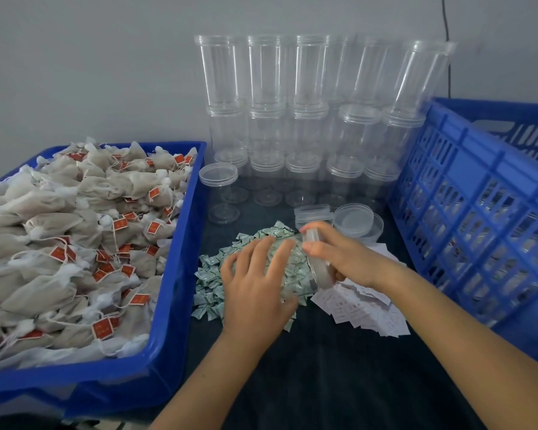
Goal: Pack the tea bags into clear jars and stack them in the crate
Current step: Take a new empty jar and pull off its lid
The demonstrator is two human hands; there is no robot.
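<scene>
Left hand (255, 283) fingers spread over jar (295, 271) | right hand (339, 256) fingers gripping lid (319, 265)

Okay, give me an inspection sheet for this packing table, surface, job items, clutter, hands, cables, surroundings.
Surface: dark cloth-covered table.
Job's things: blue plastic tray heaped with beige tea bags; clear jar lying on its side; stacked empty clear jars; blue slatted crate at right.
Clutter: small green-white sachets, white paper slips, loose clear lids.
Hands: left hand rests on the jar; right hand grips its lid.
Cables: black cable on wall.
Surroundings: plain grey wall.
</scene>
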